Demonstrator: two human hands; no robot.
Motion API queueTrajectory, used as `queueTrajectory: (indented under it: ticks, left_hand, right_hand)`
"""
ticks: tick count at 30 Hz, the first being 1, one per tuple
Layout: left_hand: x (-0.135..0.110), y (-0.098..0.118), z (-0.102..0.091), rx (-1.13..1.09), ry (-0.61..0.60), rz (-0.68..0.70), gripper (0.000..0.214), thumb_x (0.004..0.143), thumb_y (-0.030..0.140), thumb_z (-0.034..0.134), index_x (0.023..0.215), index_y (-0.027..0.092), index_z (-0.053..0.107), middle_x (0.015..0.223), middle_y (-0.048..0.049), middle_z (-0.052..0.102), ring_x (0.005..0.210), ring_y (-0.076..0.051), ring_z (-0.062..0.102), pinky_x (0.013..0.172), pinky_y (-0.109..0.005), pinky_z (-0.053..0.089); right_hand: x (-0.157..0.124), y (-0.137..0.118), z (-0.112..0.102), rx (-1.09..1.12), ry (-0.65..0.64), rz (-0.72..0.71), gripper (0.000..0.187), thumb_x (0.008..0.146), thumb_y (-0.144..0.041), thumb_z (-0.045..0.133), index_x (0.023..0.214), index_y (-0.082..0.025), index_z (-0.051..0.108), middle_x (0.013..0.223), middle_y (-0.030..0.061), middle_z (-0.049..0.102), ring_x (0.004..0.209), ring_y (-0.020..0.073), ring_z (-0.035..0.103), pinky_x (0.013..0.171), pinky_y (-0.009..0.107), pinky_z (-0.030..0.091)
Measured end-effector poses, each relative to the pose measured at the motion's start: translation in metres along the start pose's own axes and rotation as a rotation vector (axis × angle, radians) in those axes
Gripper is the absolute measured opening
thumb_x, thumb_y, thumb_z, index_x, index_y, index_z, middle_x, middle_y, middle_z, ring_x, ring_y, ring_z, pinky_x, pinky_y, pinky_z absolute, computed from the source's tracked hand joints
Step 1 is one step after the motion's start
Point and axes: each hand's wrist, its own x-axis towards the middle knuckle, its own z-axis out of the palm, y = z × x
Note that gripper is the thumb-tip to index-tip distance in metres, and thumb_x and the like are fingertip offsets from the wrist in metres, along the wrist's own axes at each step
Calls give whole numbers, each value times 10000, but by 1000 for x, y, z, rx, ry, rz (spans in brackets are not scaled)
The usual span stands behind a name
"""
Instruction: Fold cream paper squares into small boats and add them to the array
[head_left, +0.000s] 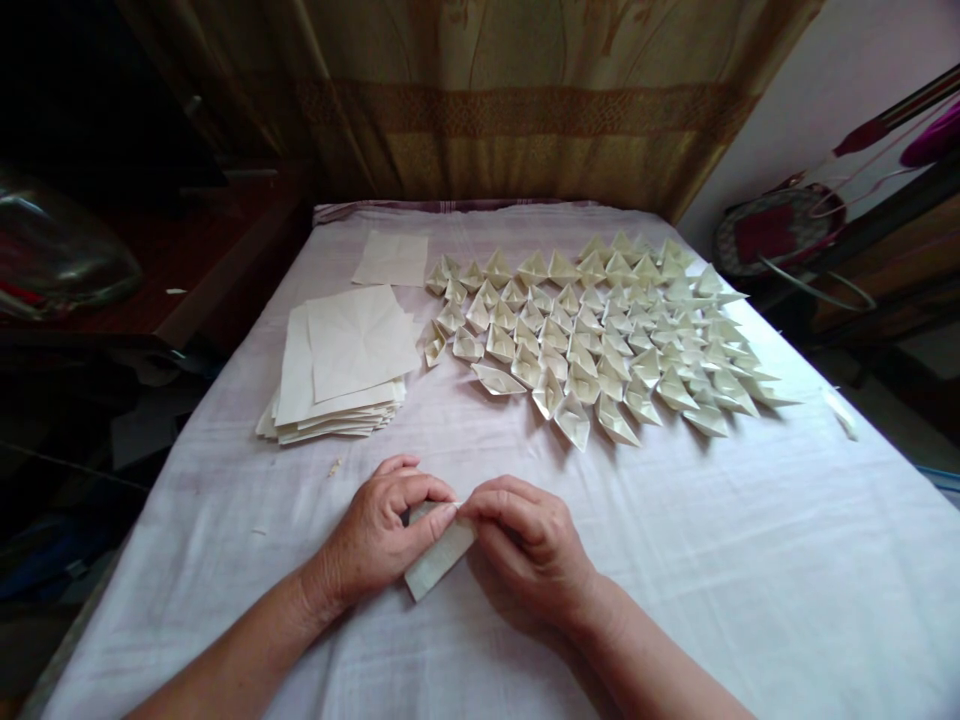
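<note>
My left hand [379,530] and my right hand [529,540] meet near the front of the table, both pinching a small folded strip of cream paper [435,565] that rests on the white cloth [675,560]. Fingers of both hands are curled and pressed on the paper's upper edge. Beyond the hands, a stack of flat cream sheets [341,365] lies at the left. Several folded paper boats [600,330] are spread in rows across the middle and right of the cloth.
A single sheet [391,258] lies at the far edge near a brown patterned curtain [510,110]. Dark wooden furniture [187,260] stands at the left. A round woven basket [776,230] and rods lean at the right. A paper scrap [840,412] lies right.
</note>
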Motion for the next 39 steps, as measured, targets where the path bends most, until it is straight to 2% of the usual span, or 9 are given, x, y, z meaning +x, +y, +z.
queueTrajectory:
  ticks: [10, 12, 16, 18, 25, 29, 35, 37, 39]
  left_hand:
    - [1, 1, -1, -19, -28, -7, 206, 867, 331, 566, 720, 243, 680, 676, 66, 713, 629, -122, 618, 1092, -401, 342]
    - [1, 1, 0, -20, -12, -14, 210, 862, 324, 564, 700, 238, 665, 662, 69, 701, 630, -120, 614, 1087, -395, 346]
    - [1, 2, 1, -18, 14, -16, 217, 868, 332, 561, 697, 233, 652, 655, 65, 690, 629, -120, 608, 1084, -392, 354]
    - [0, 2, 2, -6, 33, 12, 204, 868, 314, 564, 703, 231, 651, 656, 63, 688, 623, -119, 605, 1085, -404, 352]
    - [-2, 2, 7, 62, 83, 106, 153, 849, 255, 580, 712, 227, 643, 669, 57, 696, 616, -112, 606, 1069, -423, 356]
    - [-3, 1, 9, 66, 94, 100, 153, 839, 232, 573, 703, 230, 643, 661, 60, 691, 608, -108, 604, 1076, -416, 351]
    - [-2, 2, 7, 18, 71, 69, 167, 846, 259, 581, 700, 226, 654, 662, 58, 697, 606, -113, 619, 1094, -440, 340]
    - [-2, 1, 5, -1, 43, 66, 144, 854, 275, 574, 778, 234, 689, 725, 42, 725, 666, -131, 654, 1098, -447, 350]
    - [-4, 0, 3, -55, 38, 22, 217, 853, 287, 569, 1020, 238, 700, 878, 3, 754, 787, -162, 688, 1040, -415, 428]
  right_hand:
    - [0, -1, 0, -92, 3, -130, 251, 811, -48, 495, 908, -199, 669, 838, 57, 701, 733, 145, 652, 669, 247, 544]
    - [0, -3, 0, -58, -2, -94, 227, 814, -61, 485, 887, -197, 652, 827, 53, 706, 727, 146, 653, 675, 250, 540]
    - [0, -6, -1, 2, 8, 176, 143, 869, -152, 499, 878, -186, 637, 717, 14, 687, 595, 118, 610, 561, 209, 478]
    - [1, -6, -1, -18, 7, 247, 147, 888, -201, 517, 826, -186, 650, 668, 2, 669, 559, 108, 584, 533, 200, 441]
    - [2, 0, 5, -139, -4, 189, 167, 861, -197, 551, 702, -196, 602, 589, -22, 613, 514, 93, 525, 522, 200, 385]
    - [0, 1, 6, -173, -16, 127, 159, 867, -189, 528, 714, -206, 571, 602, -21, 593, 530, 102, 519, 537, 208, 391]
    - [2, -2, 3, -119, -49, 154, 156, 881, -200, 535, 731, -203, 574, 627, -16, 607, 534, 97, 516, 542, 204, 396]
    - [5, -2, 0, -127, -30, 176, 173, 876, -212, 535, 706, -202, 567, 601, -20, 588, 520, 95, 502, 525, 202, 384]
    - [7, 1, -5, -121, 23, 243, 197, 875, -234, 529, 683, -202, 557, 565, -28, 551, 499, 94, 478, 495, 199, 367]
